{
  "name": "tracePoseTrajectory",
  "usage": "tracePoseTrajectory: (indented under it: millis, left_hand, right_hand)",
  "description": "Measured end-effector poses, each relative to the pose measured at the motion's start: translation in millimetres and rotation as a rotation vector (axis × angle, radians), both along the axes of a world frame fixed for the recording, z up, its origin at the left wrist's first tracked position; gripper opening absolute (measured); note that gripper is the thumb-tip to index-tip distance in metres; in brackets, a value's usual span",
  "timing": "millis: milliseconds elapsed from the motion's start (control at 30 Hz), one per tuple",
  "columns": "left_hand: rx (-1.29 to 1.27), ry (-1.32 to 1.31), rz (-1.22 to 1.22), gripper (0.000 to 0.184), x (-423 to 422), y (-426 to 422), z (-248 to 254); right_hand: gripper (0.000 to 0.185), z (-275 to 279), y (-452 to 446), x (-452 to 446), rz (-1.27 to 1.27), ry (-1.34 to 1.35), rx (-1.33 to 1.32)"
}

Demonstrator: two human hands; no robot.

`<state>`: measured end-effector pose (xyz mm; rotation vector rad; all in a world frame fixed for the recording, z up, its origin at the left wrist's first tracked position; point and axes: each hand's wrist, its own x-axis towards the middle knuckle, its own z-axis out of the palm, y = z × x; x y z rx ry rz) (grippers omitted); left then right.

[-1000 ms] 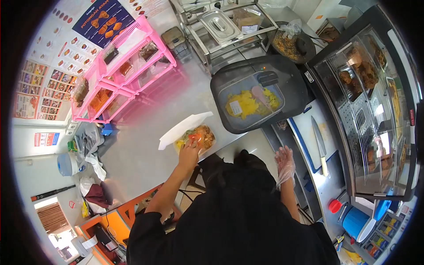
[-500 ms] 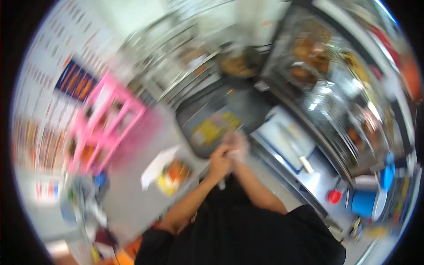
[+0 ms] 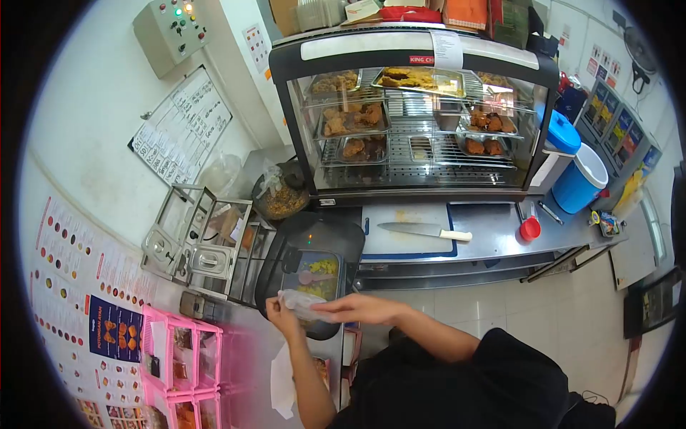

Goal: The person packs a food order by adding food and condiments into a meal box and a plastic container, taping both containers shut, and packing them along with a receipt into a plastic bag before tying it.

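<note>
A crumpled piece of thin clear plastic (image 3: 301,302), a disposable glove or a small bag, is stretched between my hands. My left hand (image 3: 280,314) pinches its left end. From the right, my right hand (image 3: 351,309) reaches over with fingers together, its fingertips closed on the plastic's other end. Just beyond the hands lies a dark rectangular pan (image 3: 273,247). Inside it sits a clear tray (image 3: 341,268) with yellow food pieces (image 3: 325,266) and a small pinkish round item. White paper (image 3: 283,379) lies beside my left forearm, with food partly hidden behind that arm.
A white-handled knife (image 3: 421,229) rests on a cutting board (image 3: 386,247), right of the pan. Behind stands a glass warming cabinet (image 3: 421,199) with fried food. Pink drawers (image 3: 179,357) stand at left. A red scoop (image 3: 529,229) and blue bucket (image 3: 575,187) are at right.
My view has swung toward the warming cabinet. The hands were together over the pan's near edge, with clear plastic on the right one; now they are farther apart, the plastic stretched between them.
</note>
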<state>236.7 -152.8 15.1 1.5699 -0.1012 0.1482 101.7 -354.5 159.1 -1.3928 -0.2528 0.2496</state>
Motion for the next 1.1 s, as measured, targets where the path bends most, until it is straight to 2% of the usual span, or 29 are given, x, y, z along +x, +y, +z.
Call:
tracePoseTrajectory:
  millis: [67,100,133,167,233,300,333,367,400,433,467,533,567,600,667,767,867,900,933,1000,1033,1067,1100]
  left_hand:
    - [0.074,-0.109,-0.246,0.008,-4.2,13.0,21.9]
    - [0.065,-0.001,-0.457,0.003,-29.7,5.8,50.8]
    - [0.076,0.115,-0.657,0.014,-55.2,-1.4,79.8]
    - [0.149,0.094,-0.839,0.022,-60.5,6.2,53.5]
    - [-0.214,0.449,-1.171,0.023,-100.6,-19.4,94.7]
    - [-0.155,0.309,-0.935,0.028,-103.0,-35.8,112.3]
    - [-0.126,0.242,-0.814,0.03,-96.7,-44.0,116.5]
    - [0.157,-0.16,-0.603,0.02,-76.9,-55.6,115.3]
    - [0.296,-0.326,-0.48,0.019,-60.2,-64.6,118.7]
    - [0.435,-0.483,-0.343,0.018,-45.5,-72.8,121.5]
    - [0.579,-0.626,-0.184,0.017,-34.4,-80.7,122.6]
    - [0.418,-0.423,-0.293,0.018,-11.7,-96.2,107.1]
    - [0.339,-0.305,-0.303,0.019,-3.2,-94.3,90.7]
    - [0.122,-0.082,-0.29,0.019,2.6,-98.3,75.5]
    - [-0.16,0.109,-0.114,0.02,11.4,-109.4,65.6]
    - [0.023,0.225,-0.076,0.029,10.8,-90.4,32.1]
    - [0.338,0.162,0.011,0.043,-6.5,-64.3,84.8]
    - [0.352,0.155,0.054,0.044,-17.7,-53.1,99.6]
    - [0.361,0.157,0.122,0.045,-32.8,-41.4,112.2]
    - [0.347,0.225,0.22,0.044,-71.1,-9.8,126.5]
    - [0.313,0.278,0.228,0.042,-90.3,12.8,131.4]
    - [0.28,0.307,0.22,0.039,-107.6,36.4,136.5]
    - [0.307,0.285,0.335,0.036,-122.7,57.4,147.7]
  right_hand:
    - [0.04,1.7,-31.2,-11.4,-0.124,-0.011,-0.062]
    - [0.04,-2.0,-39.1,-16.3,-0.187,-0.012,-0.089]
    - [0.035,-9.1,-42.6,-16.5,-0.315,0.061,0.12]
    - [0.033,-13.2,-46.3,-12.0,-0.334,0.088,0.173]
    - [0.03,-33.3,-45.7,-1.1,-0.361,0.119,0.221]
    - [0.029,-61.3,-26.2,12.0,-0.337,0.079,0.189]
    - [0.027,-68.4,-22.3,15.0,-0.351,-0.106,-0.095]
    - [0.025,-74.2,-15.7,16.6,-0.401,-0.134,-0.175]
    - [0.024,-76.2,-10.5,20.1,-0.445,-0.161,-0.258]
    - [0.024,-66.8,-4.2,23.3,-0.495,-0.022,-0.002]
    - [0.023,-69.2,-12.1,31.4,-0.504,-0.102,-0.081]
    - [0.021,-72.7,-29.7,53.1,-0.463,-0.261,-0.227]
    - [0.019,-68.4,-43.9,65.1,-0.441,-0.367,-0.416]
    - [0.018,-66.9,-50.1,74.3,-0.419,-0.18,-0.328]
    - [0.021,-64.4,-48.9,105.6,-0.467,0.035,0.136]
    - [0.023,-66.5,-58.8,150.6,-0.112,-0.129,-0.382]
    - [0.026,-94.3,-64.6,218.0,0.036,-0.49,-0.559]
    - [0.027,-102.9,-70.7,252.3,-0.063,-0.598,-0.617]
    - [0.022,-85.4,-73.7,289.5,-0.095,-0.911,-0.827]
    - [0.025,-83.8,-67.9,350.7,-0.283,-0.635,-0.976]
    - [0.024,-110.0,-84.6,404.1,-0.161,-0.713,-0.876]
    - [0.037,-114.7,-86.1,433.7,-0.2,-0.652,-1.074]
    - [0.041,-131.3,-99.8,462.2,-0.168,-0.659,-1.098]
